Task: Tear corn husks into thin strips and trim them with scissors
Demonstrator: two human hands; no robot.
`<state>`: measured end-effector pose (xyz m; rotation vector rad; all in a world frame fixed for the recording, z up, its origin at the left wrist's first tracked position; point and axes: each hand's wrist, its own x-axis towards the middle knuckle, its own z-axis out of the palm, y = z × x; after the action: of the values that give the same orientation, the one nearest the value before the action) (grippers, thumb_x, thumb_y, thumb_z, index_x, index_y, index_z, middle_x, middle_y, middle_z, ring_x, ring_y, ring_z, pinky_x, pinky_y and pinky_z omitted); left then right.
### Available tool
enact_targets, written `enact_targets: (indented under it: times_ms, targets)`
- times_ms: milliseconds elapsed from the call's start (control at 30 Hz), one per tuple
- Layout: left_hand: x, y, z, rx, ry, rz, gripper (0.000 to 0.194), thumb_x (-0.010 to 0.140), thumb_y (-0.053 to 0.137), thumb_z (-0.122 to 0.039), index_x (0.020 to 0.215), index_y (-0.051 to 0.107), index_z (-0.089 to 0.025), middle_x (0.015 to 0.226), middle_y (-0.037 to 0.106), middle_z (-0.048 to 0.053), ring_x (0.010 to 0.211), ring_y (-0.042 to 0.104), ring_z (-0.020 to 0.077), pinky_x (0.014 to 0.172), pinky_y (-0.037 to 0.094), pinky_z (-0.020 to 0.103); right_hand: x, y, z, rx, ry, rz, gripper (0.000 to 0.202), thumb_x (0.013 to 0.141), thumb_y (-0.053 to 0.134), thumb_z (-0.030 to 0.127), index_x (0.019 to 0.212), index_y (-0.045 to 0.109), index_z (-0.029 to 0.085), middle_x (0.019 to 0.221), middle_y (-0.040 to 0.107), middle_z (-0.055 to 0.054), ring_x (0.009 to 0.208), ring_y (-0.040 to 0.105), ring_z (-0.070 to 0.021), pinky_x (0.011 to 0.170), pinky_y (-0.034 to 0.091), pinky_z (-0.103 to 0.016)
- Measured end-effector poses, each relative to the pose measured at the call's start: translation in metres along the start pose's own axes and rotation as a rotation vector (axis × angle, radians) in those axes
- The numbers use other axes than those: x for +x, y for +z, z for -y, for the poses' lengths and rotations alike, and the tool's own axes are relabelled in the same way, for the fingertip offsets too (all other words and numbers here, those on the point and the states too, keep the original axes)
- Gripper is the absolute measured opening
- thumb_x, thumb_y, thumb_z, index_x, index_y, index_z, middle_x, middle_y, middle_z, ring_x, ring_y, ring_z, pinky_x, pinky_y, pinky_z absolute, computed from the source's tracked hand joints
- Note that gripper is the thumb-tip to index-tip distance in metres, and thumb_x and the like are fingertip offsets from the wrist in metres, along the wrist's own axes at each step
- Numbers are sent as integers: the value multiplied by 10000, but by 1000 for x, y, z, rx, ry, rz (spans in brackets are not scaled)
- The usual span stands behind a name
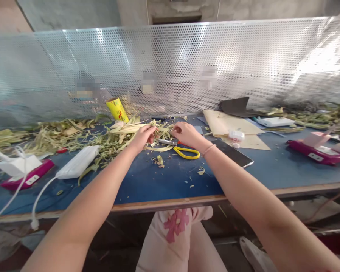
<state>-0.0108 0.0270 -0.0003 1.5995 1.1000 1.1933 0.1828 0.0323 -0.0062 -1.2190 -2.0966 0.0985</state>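
My left hand (145, 135) is closed on the end of a pale husked corn cob (128, 129) that lies among green husk leaves (107, 141) on the blue table (164, 181). My right hand (186, 134) is pinched on husk strands just right of it, a bracelet on the wrist. Yellow-handled scissors (183, 150) lie on the table directly below and between both hands, not held.
A yellow film roll (117, 109) stands behind the husk pile. A white power bank (78, 161) with cable and a pink scale (26, 175) sit left. A dark tablet (233, 153), brown paper (229, 126) and another pink scale (317, 151) lie right. A perforated metal screen (170, 64) backs the table.
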Motion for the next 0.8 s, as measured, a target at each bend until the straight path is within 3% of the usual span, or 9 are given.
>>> enact_targets:
  times_ms: [100, 233, 367, 533, 800]
  targets:
    - [-7, 16, -1, 263, 115, 31, 259, 753, 556, -347, 583, 508, -158, 387, 432, -41, 378, 393, 71, 427, 287, 190, -1, 5, 16, 221, -52, -93, 119, 778, 466, 269, 766, 537, 174, 760, 593, -38, 725, 535, -137, 688, 422, -262]
    - [-17, 32, -5, 360, 200, 57, 257, 755, 539, -269, 530, 483, -159, 383, 446, -42, 383, 396, 72, 444, 284, 201, -5, 8, 26, 295, -87, -172, 66, 720, 487, 231, 744, 520, 178, 765, 576, -37, 749, 528, -145, 694, 430, -267]
    - [-20, 37, -7, 309, 210, -1, 204, 751, 539, -217, 558, 501, -163, 402, 468, -50, 393, 417, 75, 460, 300, 203, -6, 7, 27, 379, -41, -179, 74, 698, 508, 231, 740, 537, 178, 741, 593, -27, 715, 547, -137, 683, 446, -268]
    - [-17, 35, -5, 182, 153, 10, 202, 743, 591, -279, 588, 544, -159, 400, 479, -41, 380, 428, 76, 452, 301, 209, -1, 6, 21, 512, 40, -152, 82, 691, 547, 248, 717, 577, 177, 742, 642, -20, 710, 588, -130, 691, 466, -272]
    - [-12, 33, 1, 180, 81, 47, 231, 772, 553, -307, 595, 529, -161, 426, 510, -21, 371, 449, 88, 432, 331, 212, 1, 7, 13, 483, 64, -145, 135, 699, 510, 208, 699, 638, 168, 688, 659, -11, 664, 580, -123, 668, 451, -261]
